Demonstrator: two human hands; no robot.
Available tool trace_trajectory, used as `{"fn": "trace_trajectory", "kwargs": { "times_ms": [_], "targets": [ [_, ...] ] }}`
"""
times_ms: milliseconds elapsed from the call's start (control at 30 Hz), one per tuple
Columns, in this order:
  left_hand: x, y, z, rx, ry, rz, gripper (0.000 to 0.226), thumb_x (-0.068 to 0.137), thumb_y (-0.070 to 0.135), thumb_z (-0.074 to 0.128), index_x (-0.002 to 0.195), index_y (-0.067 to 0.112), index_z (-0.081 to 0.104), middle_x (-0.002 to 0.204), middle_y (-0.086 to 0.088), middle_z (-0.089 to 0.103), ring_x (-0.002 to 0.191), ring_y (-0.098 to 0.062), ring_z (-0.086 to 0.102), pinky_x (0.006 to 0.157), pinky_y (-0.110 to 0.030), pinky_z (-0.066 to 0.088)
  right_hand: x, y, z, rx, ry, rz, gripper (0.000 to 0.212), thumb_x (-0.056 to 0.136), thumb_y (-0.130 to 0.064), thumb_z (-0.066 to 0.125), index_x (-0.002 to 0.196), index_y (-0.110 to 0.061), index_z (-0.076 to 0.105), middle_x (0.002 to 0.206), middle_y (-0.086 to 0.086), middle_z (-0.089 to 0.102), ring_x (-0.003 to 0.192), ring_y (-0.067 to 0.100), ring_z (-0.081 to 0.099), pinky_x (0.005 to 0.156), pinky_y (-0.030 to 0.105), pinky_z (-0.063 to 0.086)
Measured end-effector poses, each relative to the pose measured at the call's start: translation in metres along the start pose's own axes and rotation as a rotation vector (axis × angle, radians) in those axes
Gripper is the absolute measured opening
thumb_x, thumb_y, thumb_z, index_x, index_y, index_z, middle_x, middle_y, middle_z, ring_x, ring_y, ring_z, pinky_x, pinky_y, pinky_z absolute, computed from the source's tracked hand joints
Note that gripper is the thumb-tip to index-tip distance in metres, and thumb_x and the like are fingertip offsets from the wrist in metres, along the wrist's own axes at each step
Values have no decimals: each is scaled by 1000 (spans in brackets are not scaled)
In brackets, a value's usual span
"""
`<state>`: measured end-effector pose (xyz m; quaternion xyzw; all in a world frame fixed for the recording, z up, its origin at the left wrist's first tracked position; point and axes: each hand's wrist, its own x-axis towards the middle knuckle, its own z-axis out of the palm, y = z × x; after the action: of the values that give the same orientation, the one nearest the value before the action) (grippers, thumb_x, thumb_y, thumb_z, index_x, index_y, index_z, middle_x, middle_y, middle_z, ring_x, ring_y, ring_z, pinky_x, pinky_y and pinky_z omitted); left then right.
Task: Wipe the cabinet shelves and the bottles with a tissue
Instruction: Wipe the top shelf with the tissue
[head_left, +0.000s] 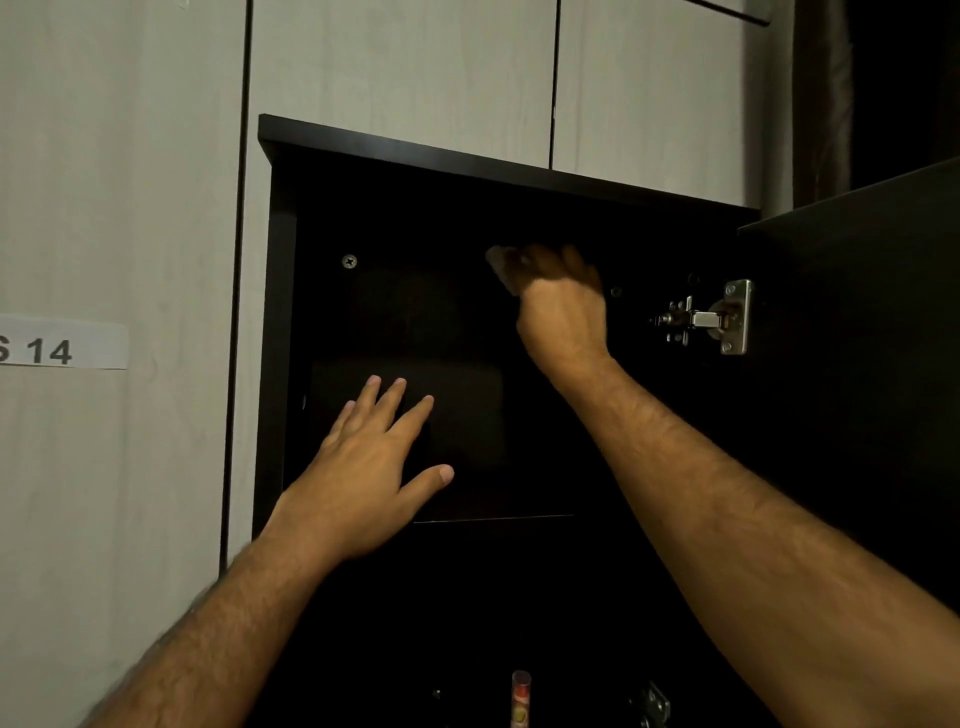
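A dark cabinet (280, 322) stands open in front of me, its inside almost black. My right hand (558, 306) reaches deep into the upper compartment with curled fingers that grip a crumpled tissue (500, 260), of which a pale blurred bit shows at the fingertips. Lower and to the left, my left hand (374, 467) is spread flat with straight fingers at the front of the upper compartment, holding nothing. The front edge of a shelf (493, 518) shows as a thin line just below it. A small bottle (520, 699) with a red label stands on a lower level at the bottom.
The open cabinet door (857, 312) hangs at the right on a metal hinge (711, 318). A second hinge (652, 704) shows at the bottom. Pale wood-grain panels surround the cabinet, with a label reading "14" (52, 349) on the left panel. A screw (349, 261) sits in the back wall.
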<state>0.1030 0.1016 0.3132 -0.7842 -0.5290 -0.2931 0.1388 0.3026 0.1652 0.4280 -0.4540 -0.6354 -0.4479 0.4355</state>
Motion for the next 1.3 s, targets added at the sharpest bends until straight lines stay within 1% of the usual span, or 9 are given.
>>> {"fn": "trace_trajectory", "kwargs": {
  "times_ms": [200,300,433,567,667,900,1033,1200,1300],
  "targets": [
    [1,-1,1,21,-2,4,76,93,61,40,153,35,1,161,5,-14,143,-11,-24,108,-30,-13,-29,30,12,50,22,159,52,81,9,56,129,-9,58,129,16,53,110,35,54,74,37,56],
    [1,-1,1,29,-4,7,76,93,61,40,153,35,1,161,5,-14,143,-11,-24,108,-30,-13,-42,15,15,60,-8,-79,21,81,4,65,100,-2,70,108,15,62,95,32,61,67,35,55],
    [-4,1,-1,59,41,96,72,93,60,39,152,37,4,162,7,-10,141,-8,-26,111,-29,-14,-60,8,12,109,-104,-310,18,78,0,69,94,-9,69,88,6,64,79,24,62,56,31,50],
    [-15,0,-15,170,166,275,68,89,67,27,149,38,14,162,4,5,146,-10,-16,114,-30,-10,-33,38,-10,52,-5,69,9,84,-10,65,88,-12,72,85,9,67,83,31,64,60,30,46],
    [-24,-4,-41,249,409,375,62,92,51,39,145,20,41,155,-10,31,149,-25,10,120,-46,13,-9,42,-10,139,-29,337,11,86,-8,64,91,-5,73,90,14,68,86,32,66,65,29,48],
    [-22,-30,-76,397,675,193,70,90,47,45,150,13,30,160,-18,11,149,-34,0,119,-53,10,-55,-25,4,447,-212,35,8,86,-5,61,88,-12,64,90,3,63,82,18,62,67,27,49],
    [-25,-40,-67,377,642,148,74,90,52,38,152,13,25,161,-18,4,149,-32,-4,119,-50,9,-75,-12,6,456,-365,227,17,83,-9,70,88,-20,58,88,-3,64,80,13,64,68,31,58],
    [-24,-44,-58,319,644,134,76,91,54,36,153,12,21,162,-16,0,149,-28,-7,119,-48,8,-48,13,1,436,-108,455,7,88,-13,62,93,-14,68,88,1,66,83,17,64,63,20,45],
    [-22,-44,-53,305,643,144,79,90,54,37,154,11,18,161,-18,-3,149,-28,-8,120,-50,10,-42,-4,5,457,-126,338,9,87,-13,62,93,-12,69,90,4,69,86,20,65,68,21,45]
  ]
}}
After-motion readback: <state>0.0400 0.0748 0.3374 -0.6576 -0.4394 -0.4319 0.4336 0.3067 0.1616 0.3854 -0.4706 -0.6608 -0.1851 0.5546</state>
